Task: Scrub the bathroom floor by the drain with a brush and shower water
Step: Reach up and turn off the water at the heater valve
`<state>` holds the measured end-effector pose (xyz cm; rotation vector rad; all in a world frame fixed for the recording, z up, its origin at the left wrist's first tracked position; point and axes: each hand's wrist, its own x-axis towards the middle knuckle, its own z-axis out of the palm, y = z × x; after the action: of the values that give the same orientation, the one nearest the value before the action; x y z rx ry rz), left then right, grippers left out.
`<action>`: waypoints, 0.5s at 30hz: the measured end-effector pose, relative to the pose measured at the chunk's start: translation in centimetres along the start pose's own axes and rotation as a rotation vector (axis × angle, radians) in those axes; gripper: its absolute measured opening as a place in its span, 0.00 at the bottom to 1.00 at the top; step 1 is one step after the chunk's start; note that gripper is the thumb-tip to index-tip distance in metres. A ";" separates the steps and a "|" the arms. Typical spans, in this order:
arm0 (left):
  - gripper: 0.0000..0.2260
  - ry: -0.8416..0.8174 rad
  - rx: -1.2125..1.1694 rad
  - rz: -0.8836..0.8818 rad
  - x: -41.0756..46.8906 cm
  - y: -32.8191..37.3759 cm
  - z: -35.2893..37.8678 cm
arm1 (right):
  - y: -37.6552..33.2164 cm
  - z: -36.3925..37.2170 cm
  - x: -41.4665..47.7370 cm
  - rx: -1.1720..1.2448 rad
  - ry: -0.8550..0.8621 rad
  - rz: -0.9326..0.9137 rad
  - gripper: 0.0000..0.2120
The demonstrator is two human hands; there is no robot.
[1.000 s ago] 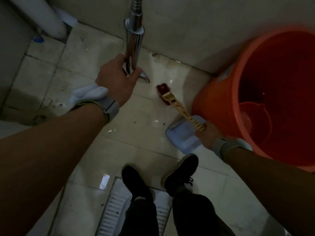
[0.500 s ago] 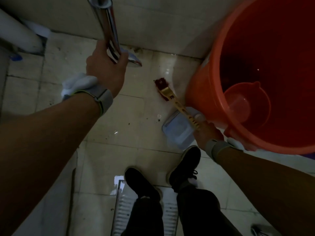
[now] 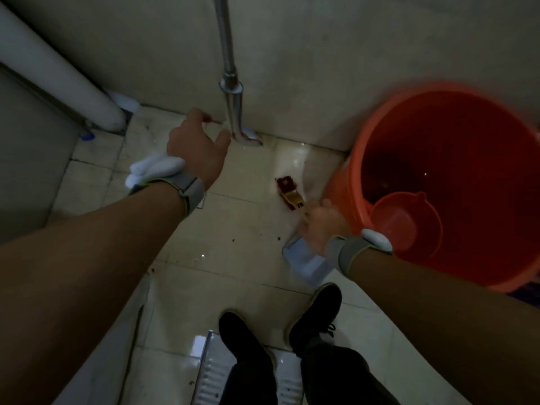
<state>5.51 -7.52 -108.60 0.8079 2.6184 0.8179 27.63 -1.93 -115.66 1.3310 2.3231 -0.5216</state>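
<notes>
A chrome shower handle [image 3: 233, 112] hangs on its hose against the far wall, its head low near the floor. My left hand [image 3: 195, 147] is just left of it with fingers spread, thumb close to the handle but not gripping. My right hand [image 3: 324, 226] is closed on the yellow handle of a brush [image 3: 293, 197]. The brush's dark red bristles rest on the wet tiled floor [image 3: 233, 258] beside the bucket. A small square edge by my left wrist may be the drain [image 3: 202, 204], mostly hidden.
A large orange bucket [image 3: 347, 185] with an orange scoop [image 3: 406, 226] inside stands at the right. A pale blue flat object [image 3: 306, 263] lies under my right hand. A white pipe [image 3: 58, 65] runs down at left. My shoes [image 3: 318, 311] stand on the squat toilet [image 3: 209, 375].
My left hand has let go of the shower handle, which now hangs by the wall. My right hand has slid up the brush handle toward the bristles.
</notes>
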 end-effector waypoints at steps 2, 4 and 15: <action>0.16 -0.006 0.015 0.034 -0.1 1.1 -2.6 | -1.0 -3.5 -0.4 0.018 0.036 -0.043 0.18; 0.15 -0.010 0.028 0.074 0.0 2.7 -5.4 | -1.7 -7.6 -0.9 0.052 0.048 -0.073 0.19; 0.11 -0.094 0.065 0.302 1.6 12.3 -21.8 | -6.9 -29.5 -4.4 0.106 0.299 -0.055 0.20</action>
<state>0.51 -7.66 -84.06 1.2496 2.4854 0.7505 18.76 6.61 -87.62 1.4850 2.6111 -0.4981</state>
